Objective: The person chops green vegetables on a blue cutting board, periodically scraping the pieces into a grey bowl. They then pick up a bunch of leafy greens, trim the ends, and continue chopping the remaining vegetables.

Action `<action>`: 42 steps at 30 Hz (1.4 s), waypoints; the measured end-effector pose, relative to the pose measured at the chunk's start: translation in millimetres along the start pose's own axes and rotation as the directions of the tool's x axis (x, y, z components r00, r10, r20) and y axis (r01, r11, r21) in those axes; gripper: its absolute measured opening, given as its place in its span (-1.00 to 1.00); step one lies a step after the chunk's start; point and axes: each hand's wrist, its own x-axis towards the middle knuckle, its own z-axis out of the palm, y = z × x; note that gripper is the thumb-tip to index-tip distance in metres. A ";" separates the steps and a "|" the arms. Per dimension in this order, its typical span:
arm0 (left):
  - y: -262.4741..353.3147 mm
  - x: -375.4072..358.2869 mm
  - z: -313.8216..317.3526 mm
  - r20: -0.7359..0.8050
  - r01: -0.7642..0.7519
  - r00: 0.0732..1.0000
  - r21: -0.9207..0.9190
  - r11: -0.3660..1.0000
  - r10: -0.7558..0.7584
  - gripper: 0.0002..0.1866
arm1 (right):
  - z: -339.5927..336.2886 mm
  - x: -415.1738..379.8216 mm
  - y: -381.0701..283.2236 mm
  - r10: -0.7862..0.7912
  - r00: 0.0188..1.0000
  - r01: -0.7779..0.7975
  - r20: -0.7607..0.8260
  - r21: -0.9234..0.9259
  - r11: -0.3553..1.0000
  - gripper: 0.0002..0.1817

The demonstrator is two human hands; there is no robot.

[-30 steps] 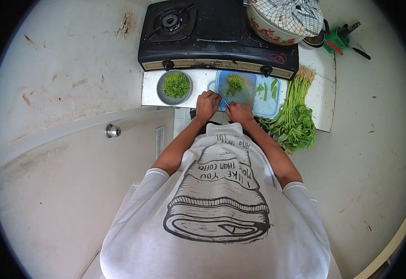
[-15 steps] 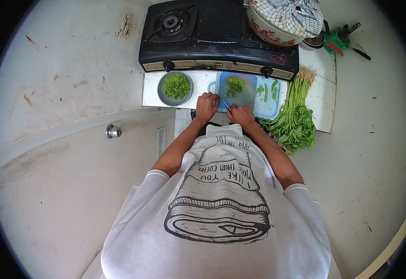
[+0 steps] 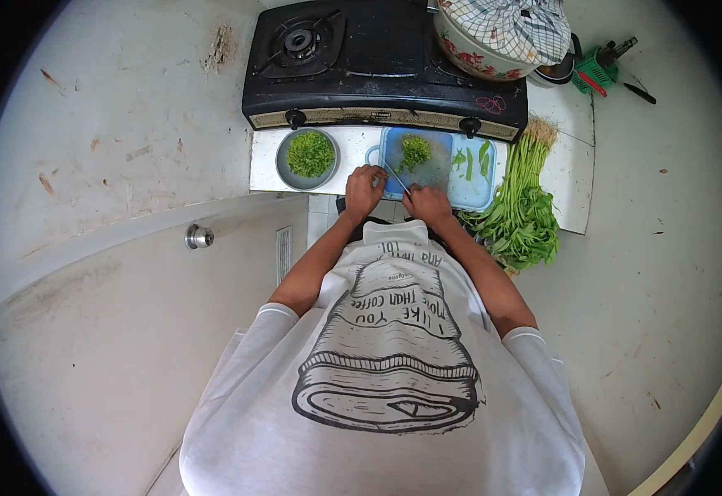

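My right hand (image 3: 428, 205) is closed around a knife at the near edge of the blue cutting board (image 3: 441, 178). The thin knife blade (image 3: 395, 177) slants up and left over the board. At the board's near left corner is my left hand (image 3: 366, 189), fingers bent together close to the blade's tip; what they pinch, if anything, is too small to make out. A small heap of chopped greens (image 3: 415, 152) lies on the board beyond the knife. Several cut green pieces (image 3: 470, 162) rest in the board's right part.
A grey bowl (image 3: 279, 169) of chopped greens stands left of the board. To the right lies a large bunch of leafy greens (image 3: 519, 207). Behind is a black gas stove (image 3: 386, 70) carrying a cloth-covered pot (image 3: 485, 62). A green basket (image 3: 596, 70) holds utensils.
The whole view has shifted slightly left. Both hands keep nearly the same place, and the knife still slants between them over the board.
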 end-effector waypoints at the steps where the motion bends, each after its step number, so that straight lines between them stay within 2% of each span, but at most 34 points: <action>1: 0.4 0.1 -0.5 0.003 -0.010 1.000 0.014 1.000 0.010 -0.92 | -1.3 -0.2 -0.4 0.000 1.000 0.000 0.002 0.001 1.000 -0.59; 6: -1.4 0.0 -3.3 -0.012 -0.089 0.996 0.111 0.990 0.091 -0.92 | -2.3 -0.3 -5.3 -0.026 0.999 0.027 0.018 -0.007 1.000 -0.59; 17: -6.1 -6.9 -2.9 -0.012 -0.136 0.990 0.097 0.986 0.138 -0.90 | 9.6 11.2 -5.8 -0.054 0.999 0.054 0.003 -0.027 0.998 -0.56; 24: -2.9 1.0 -3.4 0.016 -0.278 0.960 0.183 0.943 0.280 -0.89 | -2.8 4.2 4.9 0.054 0.997 -0.055 0.057 0.014 0.998 -0.52; 27: 0.4 6.0 0.7 0.001 -0.247 0.968 0.153 0.957 0.250 -0.87 | -7.0 6.5 6.2 0.133 0.990 -0.136 0.056 0.041 0.990 -0.51; 29: 0.2 8.0 5.2 -0.010 -0.170 0.985 0.108 0.980 0.172 -0.87 | -7.2 7.6 8.4 0.149 0.988 -0.151 0.040 0.052 0.987 -0.50; 35: -7.5 9.2 17.7 -0.043 -0.015 0.999 -0.034 0.999 0.014 -0.91 | -7.8 0.2 7.8 0.041 0.996 -0.048 0.080 0.089 0.995 -0.51; 39: -4.6 10.1 17.5 -0.015 0.069 0.997 -0.095 0.993 -0.071 -0.94 | -13.0 -1.9 -0.4 0.036 0.996 -0.041 0.079 0.055 0.998 -0.53; 42: -13.1 11.1 23.2 -0.010 0.144 0.989 -0.219 0.965 -0.149 -0.93 | -3.3 -1.3 -0.4 0.038 0.996 -0.042 0.078 0.040 0.998 -0.54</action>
